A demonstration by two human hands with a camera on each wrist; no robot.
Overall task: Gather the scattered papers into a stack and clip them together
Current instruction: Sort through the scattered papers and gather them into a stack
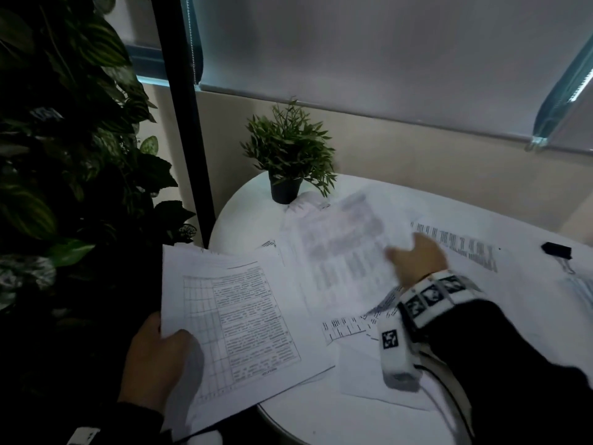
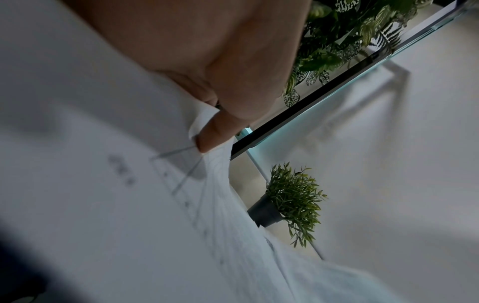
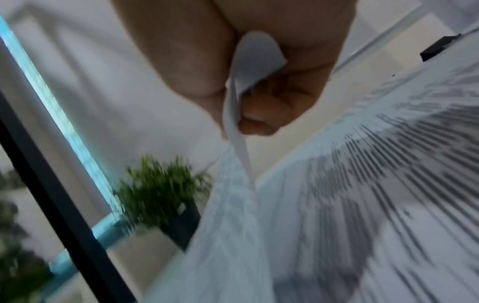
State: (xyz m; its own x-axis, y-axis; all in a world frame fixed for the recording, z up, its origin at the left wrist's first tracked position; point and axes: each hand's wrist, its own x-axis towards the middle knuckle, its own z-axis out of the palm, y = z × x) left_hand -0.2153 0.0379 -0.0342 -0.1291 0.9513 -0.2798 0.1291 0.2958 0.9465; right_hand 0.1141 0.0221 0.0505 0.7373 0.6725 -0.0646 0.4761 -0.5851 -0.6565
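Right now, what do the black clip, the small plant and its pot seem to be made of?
Black clip: looks like painted metal with bare wire handles; a glint shows on the wire, though it is small and dim.
Small plant: probably plastic; leaves are stiff, uniform and matte, but real foliage cannot be excluded.
Pot: dark, smooth, matte, likely plastic; ceramic is possible.

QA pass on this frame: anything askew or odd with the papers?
Yes. The sheet pinched in the right hand is buckled and motion-blurred. Loose papers lie fanned at odd angles on the table. The binder clip sits unused.
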